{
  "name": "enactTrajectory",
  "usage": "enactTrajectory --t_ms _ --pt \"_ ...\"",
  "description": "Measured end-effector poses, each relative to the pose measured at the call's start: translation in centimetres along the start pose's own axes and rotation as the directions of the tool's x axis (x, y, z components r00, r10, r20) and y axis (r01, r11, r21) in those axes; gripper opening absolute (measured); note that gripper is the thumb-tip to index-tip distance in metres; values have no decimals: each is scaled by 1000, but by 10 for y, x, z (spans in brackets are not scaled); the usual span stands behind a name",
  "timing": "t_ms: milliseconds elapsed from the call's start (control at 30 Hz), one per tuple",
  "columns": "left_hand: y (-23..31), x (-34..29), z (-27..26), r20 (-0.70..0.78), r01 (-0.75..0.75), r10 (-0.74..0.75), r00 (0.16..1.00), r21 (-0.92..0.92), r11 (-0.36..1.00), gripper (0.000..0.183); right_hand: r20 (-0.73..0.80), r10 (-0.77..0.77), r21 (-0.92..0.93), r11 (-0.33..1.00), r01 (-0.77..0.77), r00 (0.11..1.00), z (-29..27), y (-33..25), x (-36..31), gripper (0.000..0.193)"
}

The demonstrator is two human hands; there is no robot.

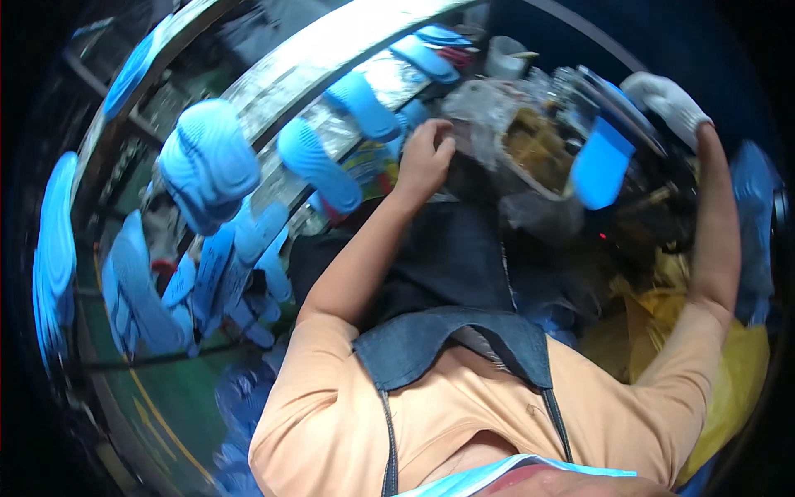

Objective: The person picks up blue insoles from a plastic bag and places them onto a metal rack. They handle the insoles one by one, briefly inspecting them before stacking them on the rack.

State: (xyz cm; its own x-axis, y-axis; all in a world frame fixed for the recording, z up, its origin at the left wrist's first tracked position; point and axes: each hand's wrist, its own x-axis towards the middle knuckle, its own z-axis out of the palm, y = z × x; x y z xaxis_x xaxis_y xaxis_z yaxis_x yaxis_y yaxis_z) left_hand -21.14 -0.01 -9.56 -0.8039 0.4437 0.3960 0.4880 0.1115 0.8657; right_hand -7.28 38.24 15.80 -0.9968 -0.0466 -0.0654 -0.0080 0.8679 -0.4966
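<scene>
My bare left hand (426,161) is raised beside the rack, its fingers loosely bent. Thumb and index finger stand apart with nothing seen between them. The nearest blue insole (364,106) lies on the metal rack (273,70) to its left. My right hand (669,103), in a white glove, has its fingers curled at the upper end of a long slanted panel (621,112); what they hold is hidden. Below that panel a flat bright blue piece (603,166) hangs at an angle. Between the hands sits a plastic-lined container (538,153) with yellowish-brown contents.
Several more blue insoles hang or lie along the left, including a stack (207,161) and another insole (319,166) on the rack. A whitish cup (505,58) stands at the back. Yellow plastic bags (729,389) lie at right, with blue plastic (754,224) above them.
</scene>
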Motion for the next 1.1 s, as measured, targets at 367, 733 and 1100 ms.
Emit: enactTrajectory --t_ms 367,733,1100 --pt "-97 51 -80 -326 133 136 935 683 718 60 89 471 -72 882 -466 878 11 -6 47 34" --pt "-89 61 -58 -315 306 -112 942 675 671 80 -277 -34 -235 971 -33 960 -59 -84 177 28" --pt "-92 61 -61 -302 329 -157 940 690 645 82 -91 -92 642 756 128 992 -20 -67 355 31"
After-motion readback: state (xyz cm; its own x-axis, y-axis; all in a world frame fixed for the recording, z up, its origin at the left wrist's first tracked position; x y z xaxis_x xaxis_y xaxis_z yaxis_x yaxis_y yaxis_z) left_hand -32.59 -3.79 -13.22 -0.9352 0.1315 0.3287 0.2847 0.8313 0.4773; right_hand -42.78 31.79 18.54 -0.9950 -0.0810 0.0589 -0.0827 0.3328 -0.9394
